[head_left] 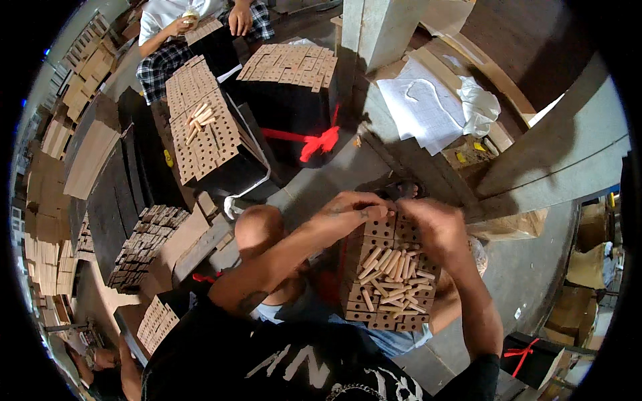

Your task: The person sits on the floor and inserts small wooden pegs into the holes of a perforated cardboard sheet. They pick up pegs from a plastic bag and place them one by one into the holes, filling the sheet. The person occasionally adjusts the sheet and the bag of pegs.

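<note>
On my lap stands a bundle of drilled wooden strips [374, 322], its top face dotted with rows of round holes. A loose pile of short wooden dowels [394, 274] lies across that face. My left hand [358, 204] is at the far edge of the bundle, fingers closed in a pinch over the holes. Close beside it, my right hand [431, 220] is slightly blurred and its fingers curl inward toward the same edge. Whatever sits between the fingertips of either hand is too small or hidden to make out.
Ahead to the left is a long drilled block [207, 150] with more dowels on it, beside a black bundle [287, 110] tied with red ribbon. Another person [200, 27] sits beyond. Stacked dark strips [134, 214] fill the left; a pillar [381, 33] stands ahead.
</note>
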The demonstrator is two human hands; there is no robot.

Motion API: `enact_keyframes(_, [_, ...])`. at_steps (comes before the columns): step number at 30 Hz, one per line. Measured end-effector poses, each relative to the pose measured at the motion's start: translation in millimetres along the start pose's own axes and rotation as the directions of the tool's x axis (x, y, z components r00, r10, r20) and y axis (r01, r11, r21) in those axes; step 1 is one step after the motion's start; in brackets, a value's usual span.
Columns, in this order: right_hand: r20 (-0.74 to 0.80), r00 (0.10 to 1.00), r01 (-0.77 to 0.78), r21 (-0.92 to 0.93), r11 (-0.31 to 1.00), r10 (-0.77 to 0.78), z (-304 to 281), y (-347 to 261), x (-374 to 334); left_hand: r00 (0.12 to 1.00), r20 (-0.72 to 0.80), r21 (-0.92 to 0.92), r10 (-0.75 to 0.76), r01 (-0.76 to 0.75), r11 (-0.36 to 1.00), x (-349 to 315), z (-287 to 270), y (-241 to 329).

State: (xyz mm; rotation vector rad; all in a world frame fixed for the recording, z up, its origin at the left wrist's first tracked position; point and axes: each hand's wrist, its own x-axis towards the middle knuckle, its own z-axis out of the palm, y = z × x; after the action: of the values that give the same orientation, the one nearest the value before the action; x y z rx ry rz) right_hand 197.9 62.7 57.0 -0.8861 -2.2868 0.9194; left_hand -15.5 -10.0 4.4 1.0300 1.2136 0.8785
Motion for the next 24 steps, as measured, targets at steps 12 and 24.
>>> enact_keyframes(12, [0.232, 0.901, -0.420, 0.679, 0.602, 0.367, -34, 7, -10, 0.995, 0.011, -0.029, 0.102, -0.101, 0.994, 17, 17, -9])
enact_keyframes(24, [-0.129, 0.974, -0.152, 0.252, 0.956, 0.189, 11, 8, -10, 0.952, -0.169, -0.120, 0.255, -0.277, 0.953, 15, 29, -32])
